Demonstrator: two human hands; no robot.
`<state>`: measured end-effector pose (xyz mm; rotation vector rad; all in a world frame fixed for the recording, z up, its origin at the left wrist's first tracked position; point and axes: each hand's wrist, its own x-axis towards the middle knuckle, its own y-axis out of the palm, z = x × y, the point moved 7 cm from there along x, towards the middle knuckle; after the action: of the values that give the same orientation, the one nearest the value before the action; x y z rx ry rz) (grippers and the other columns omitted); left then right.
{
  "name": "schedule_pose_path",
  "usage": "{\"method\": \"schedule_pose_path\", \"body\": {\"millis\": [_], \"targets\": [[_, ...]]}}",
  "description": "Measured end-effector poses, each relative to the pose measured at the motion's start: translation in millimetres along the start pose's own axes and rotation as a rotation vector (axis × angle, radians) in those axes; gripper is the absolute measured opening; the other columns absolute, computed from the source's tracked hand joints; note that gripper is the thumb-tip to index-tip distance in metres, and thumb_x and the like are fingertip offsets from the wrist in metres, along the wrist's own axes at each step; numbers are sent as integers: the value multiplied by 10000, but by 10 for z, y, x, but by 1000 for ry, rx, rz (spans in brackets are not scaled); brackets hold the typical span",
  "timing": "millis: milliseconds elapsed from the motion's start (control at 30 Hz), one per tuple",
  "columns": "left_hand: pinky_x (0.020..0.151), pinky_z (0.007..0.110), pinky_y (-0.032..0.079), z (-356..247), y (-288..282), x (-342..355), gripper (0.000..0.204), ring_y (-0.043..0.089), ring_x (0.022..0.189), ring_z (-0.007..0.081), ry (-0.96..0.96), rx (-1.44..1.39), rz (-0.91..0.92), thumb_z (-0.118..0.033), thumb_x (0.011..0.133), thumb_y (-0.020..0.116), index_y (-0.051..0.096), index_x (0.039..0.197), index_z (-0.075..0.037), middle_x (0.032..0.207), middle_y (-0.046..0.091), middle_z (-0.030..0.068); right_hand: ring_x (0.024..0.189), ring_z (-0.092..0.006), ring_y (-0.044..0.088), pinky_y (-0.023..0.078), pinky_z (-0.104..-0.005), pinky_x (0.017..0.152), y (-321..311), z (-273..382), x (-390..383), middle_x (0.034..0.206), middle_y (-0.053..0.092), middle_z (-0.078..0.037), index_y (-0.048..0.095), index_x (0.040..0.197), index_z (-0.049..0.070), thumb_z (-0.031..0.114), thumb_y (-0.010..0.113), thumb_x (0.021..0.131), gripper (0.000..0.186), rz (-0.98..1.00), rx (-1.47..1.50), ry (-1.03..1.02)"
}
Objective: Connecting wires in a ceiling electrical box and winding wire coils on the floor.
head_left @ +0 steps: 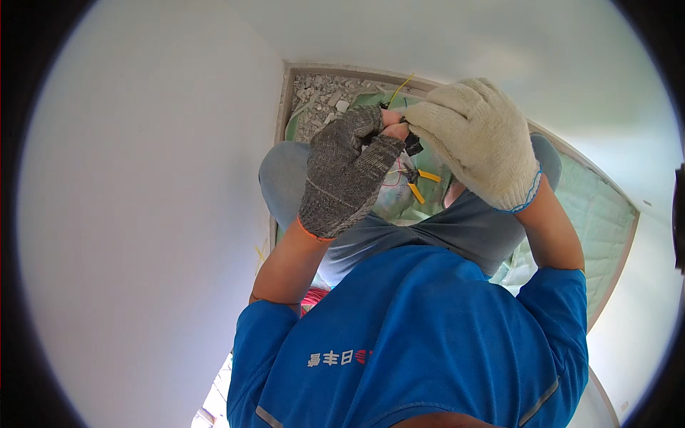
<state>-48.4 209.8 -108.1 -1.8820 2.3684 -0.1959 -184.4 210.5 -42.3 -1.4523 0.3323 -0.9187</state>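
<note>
My left hand (348,160), in a dark grey glove with bare fingertips, is closed on a small black object (412,145). My right hand (471,139), in a cream knit glove, is closed at the same spot, its fingertips meeting those of my left; what exactly they pinch is partly hidden. A thin yellow wire (400,87) sticks up just beyond my fingers. Below them, yellow-handled pliers (421,184) lie between my bent legs beside thin red and light wires (391,177).
White walls (128,178) rise close at the left and ahead. Broken rubble (325,96) lies in the corner along the base. Pale green sheeting (592,207) covers the floor to the right. A red coil (312,297) shows behind my left arm.
</note>
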Motion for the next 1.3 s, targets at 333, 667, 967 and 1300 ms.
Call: {"method": "schedule_pose_path", "body": {"millis": [333, 667, 967, 1300], "targets": [[720, 303, 516, -94, -30, 7, 168, 668, 776, 172, -12, 26, 15, -121, 889, 683, 692, 1016, -11, 862, 703, 90, 809, -249, 652, 524, -361, 730, -10, -46, 65, 843, 667, -49, 697, 905, 105, 145, 674, 768, 144, -66, 179, 91], [752, 312, 523, 0, -17, 20, 184, 670, 832, 179, 6, -20, 87, -131, 889, 689, 671, 1024, -6, 912, 696, 105, 639, -74, 569, 467, -239, 600, 364, -276, -223, 724, 633, -16, 725, 966, 15, 192, 629, 893, 214, 123, 1079, 861], [759, 294, 528, 81, -51, 35, 224, 658, 831, 151, 28, -14, 136, -124, 882, 721, 662, 1057, 2, 930, 699, 102, 682, -89, 583, 475, -258, 623, 542, -297, -287, 769, 651, -35, 710, 988, -27, 202, 635, 908, 254, 78, 1729, 885], [774, 313, 536, -22, -21, -22, 201, 688, 865, 194, 51, -10, 88, -92, 868, 708, 669, 1037, 9, 919, 698, 115, 807, -265, 639, 516, -377, 708, -10, -57, -77, 869, 656, -67, 679, 973, 95, 195, 675, 824, 180, -75, 272, 196]]}}
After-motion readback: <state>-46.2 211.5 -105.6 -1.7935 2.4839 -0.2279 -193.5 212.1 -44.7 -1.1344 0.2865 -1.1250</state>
